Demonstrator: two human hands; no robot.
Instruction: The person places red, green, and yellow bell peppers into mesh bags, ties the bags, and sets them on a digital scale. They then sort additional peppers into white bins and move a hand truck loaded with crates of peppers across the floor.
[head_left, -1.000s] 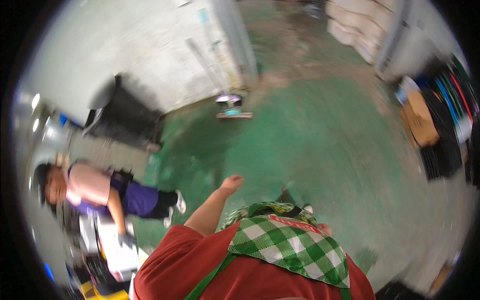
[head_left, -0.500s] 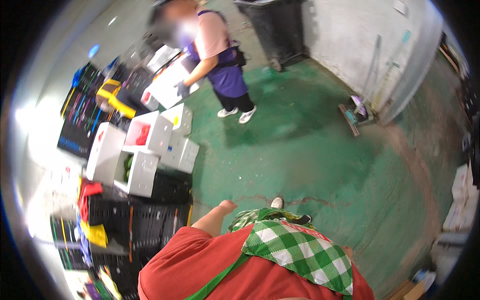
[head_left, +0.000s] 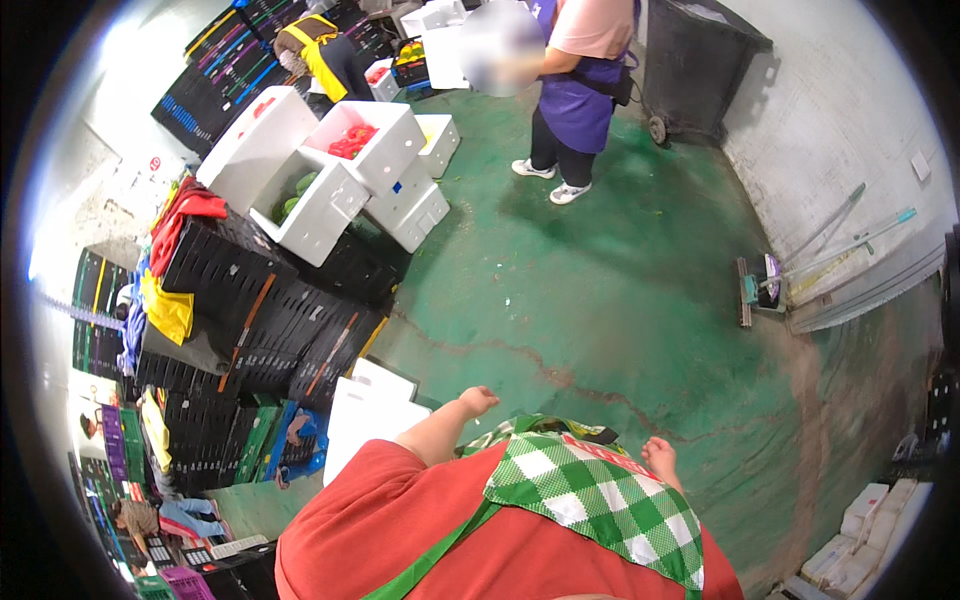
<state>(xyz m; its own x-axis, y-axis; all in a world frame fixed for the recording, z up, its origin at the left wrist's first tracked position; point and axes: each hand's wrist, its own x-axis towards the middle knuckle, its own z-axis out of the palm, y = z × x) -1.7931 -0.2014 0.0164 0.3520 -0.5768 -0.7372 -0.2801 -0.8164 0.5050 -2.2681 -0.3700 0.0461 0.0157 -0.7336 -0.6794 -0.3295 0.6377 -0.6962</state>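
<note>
My left hand point(head_left: 480, 400) hangs in front of my body on the left, its fingers curled together. A tiny white speck shows just below it; whether the hand holds anything I cannot make out. On the other side, my right hand point(head_left: 660, 457) is beside the green and white checked apron point(head_left: 600, 490), fingers loosely apart and nothing seen in them. Neither hand touches the things around. Nearest the left arm is a white box point(head_left: 365, 420) by the black crates.
White foam boxes point(head_left: 410, 140) with red and green vegetables stand on black crates point(head_left: 260, 310) at left. A co-worker in a purple apron point(head_left: 575, 110) stands ahead; another, in yellow point(head_left: 325, 60), bends farther back. A black wheeled bin point(head_left: 700, 70) and a broom point(head_left: 745, 290) are at right.
My view has moved forward and turned left. The co-worker in purple now appears farther right. My right hand has come into sight, and the white box beside my left arm shows.
</note>
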